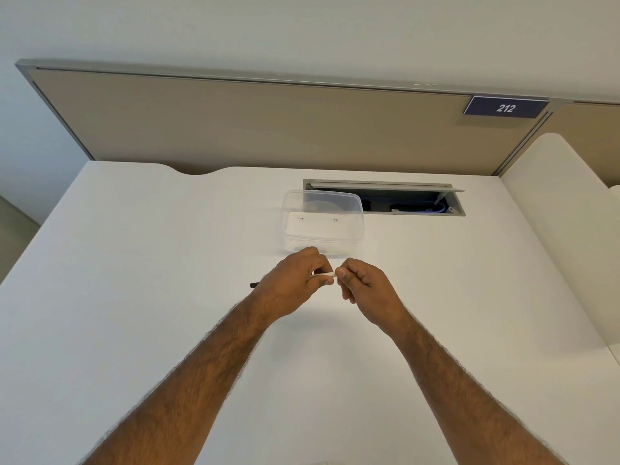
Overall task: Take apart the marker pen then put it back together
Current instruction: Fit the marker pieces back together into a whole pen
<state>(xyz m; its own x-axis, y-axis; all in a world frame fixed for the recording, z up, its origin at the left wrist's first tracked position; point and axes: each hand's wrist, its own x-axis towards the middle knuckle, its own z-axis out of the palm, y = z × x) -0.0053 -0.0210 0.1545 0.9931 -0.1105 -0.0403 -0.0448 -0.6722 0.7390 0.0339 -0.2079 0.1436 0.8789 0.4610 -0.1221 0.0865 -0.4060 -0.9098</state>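
Observation:
My left hand (290, 280) is closed around a white marker barrel (322, 275), whose right end pokes out between thumb and fingers. My right hand (364, 283) pinches at that end, fingertips touching the barrel's tip; whatever it holds there is hidden by the fingers. A thin black piece (253, 284) lies on the white desk (134, 297), sticking out to the left from behind my left hand. Both hands hover just above the desk, in front of the clear box.
A clear plastic box (323, 223) stands just beyond my hands. Behind it an open cable hatch (402, 199) is cut into the desk. A beige partition (235, 122) with a "212" sign (506, 108) closes the back; a white side panel (553, 203) rises at right.

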